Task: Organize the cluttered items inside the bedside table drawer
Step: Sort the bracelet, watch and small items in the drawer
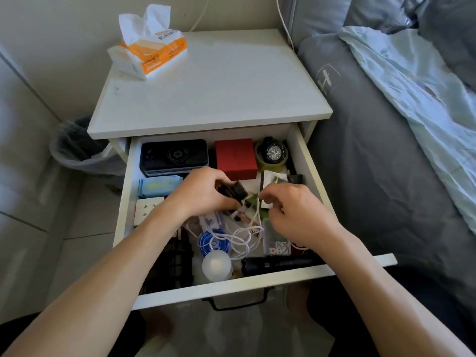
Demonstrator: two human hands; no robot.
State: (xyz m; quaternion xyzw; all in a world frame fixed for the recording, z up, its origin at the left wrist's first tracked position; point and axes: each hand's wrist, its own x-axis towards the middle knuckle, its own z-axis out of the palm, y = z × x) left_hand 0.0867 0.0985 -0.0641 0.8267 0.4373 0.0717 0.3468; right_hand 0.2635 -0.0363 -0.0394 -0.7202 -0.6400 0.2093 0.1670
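The white drawer (306, 161) of the bedside table stands pulled out and full of clutter. My left hand (203, 191) grips a small black object (235, 193) over the middle of the drawer. My right hand (293, 210) hovers just to its right with fingers curled, pinching something small that I cannot make out, near a white card (270, 181). A tangled white cable (242, 238) lies below both hands. At the back sit a black box (173, 155), a red box (235, 157) and a black watch (273, 152).
A blue pack (159, 185) and a white cube (148, 210) lie at the drawer's left. A blue round tin (206, 240), a white bulb (216, 265), dice (280, 247) and a black flashlight (278, 264) fill the front. A tissue pack (152, 52) sits on the tabletop. Bin left, bed right.
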